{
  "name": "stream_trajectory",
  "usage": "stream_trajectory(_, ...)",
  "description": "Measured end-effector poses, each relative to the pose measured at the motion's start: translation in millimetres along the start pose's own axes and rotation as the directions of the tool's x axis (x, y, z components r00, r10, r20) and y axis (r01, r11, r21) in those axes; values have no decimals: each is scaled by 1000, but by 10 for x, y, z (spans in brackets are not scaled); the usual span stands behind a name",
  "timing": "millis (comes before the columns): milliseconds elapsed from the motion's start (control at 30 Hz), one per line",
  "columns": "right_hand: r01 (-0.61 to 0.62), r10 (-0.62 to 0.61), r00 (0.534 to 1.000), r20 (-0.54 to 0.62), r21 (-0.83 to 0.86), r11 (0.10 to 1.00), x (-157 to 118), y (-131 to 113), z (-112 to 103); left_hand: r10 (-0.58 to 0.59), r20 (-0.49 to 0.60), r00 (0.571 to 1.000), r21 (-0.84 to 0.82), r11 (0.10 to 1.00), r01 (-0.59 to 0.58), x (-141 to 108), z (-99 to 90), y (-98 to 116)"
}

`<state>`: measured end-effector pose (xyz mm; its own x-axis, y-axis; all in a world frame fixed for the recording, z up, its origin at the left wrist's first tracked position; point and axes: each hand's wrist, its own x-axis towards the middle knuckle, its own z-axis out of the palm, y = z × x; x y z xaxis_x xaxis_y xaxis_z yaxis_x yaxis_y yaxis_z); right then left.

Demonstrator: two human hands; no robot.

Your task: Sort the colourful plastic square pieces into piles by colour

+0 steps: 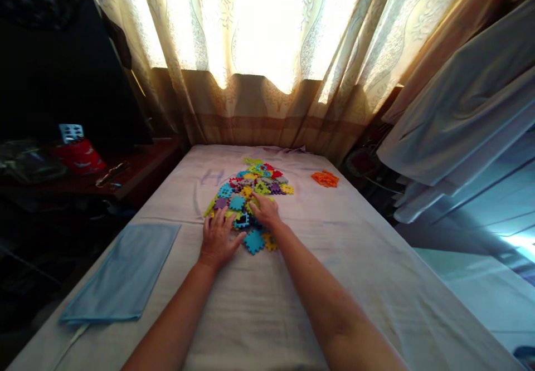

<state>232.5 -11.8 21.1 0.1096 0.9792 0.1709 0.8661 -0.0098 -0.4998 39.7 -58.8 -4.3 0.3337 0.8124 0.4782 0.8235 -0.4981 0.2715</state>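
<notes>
Many flat, toothed plastic pieces in blue, yellow, green, red and purple lie in a pile on the white sheet. My left hand [219,240] rests at the near left edge of the pile, fingers spread over purple and green pieces, thumb close to a blue piece [254,242]. Reaching onto the middle of the pile, my right hand [266,210] has its index finger extended by a yellow piece [247,191]. Its other fingers are curled, and whether they grip a piece is hidden.
A small heap of orange pieces [325,179] lies at the right on the sheet [334,259]. A blue cloth pouch [123,272] lies at the left. Curtains [251,103] hang behind the surface. Grey cloth [455,103] hangs at the right.
</notes>
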Motion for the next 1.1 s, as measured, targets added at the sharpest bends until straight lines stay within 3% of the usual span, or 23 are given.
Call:
stream_trajectory(133,-60,69,995,-79,108,992,-133,150,-157,113,98,989,31,993,-117,-84,-62,107)
stream_trajectory(267,-146,170,972,-161,154,977,-519,524,-245,-38,46,998,133,991,32,-73,-56,128)
stream_trajectory(433,-10,50,971,-234,170,985,-1008,699,-116,-111,-48,993,167,979,117,-114,-28,122)
stream_trajectory(500,-17,60,965,-255,166,986,-1088,681,-92,-59,-47,997,150,986,65,-176,-44,141)
stream_trajectory(567,-63,99,963,-252,148,987,-1111,653,-104,61,-8,998,124,991,-60,-246,-70,177)
stream_trajectory(667,-84,102,970,-221,89,993,-1110,620,-147,254,92,963,70,963,-261,-320,-102,239)
stream_trajectory(733,-60,67,980,-190,43,997,-1120,601,-169,284,136,949,57,954,-294,-340,-110,268)
stream_trajectory(900,5,-9,994,-107,-31,999,-1189,552,-216,161,122,979,89,981,-172,-357,-121,284)
stream_trajectory(1100,93,-92,993,-71,11,996,-1215,574,-321,52,126,991,63,996,-60,-410,-143,257)
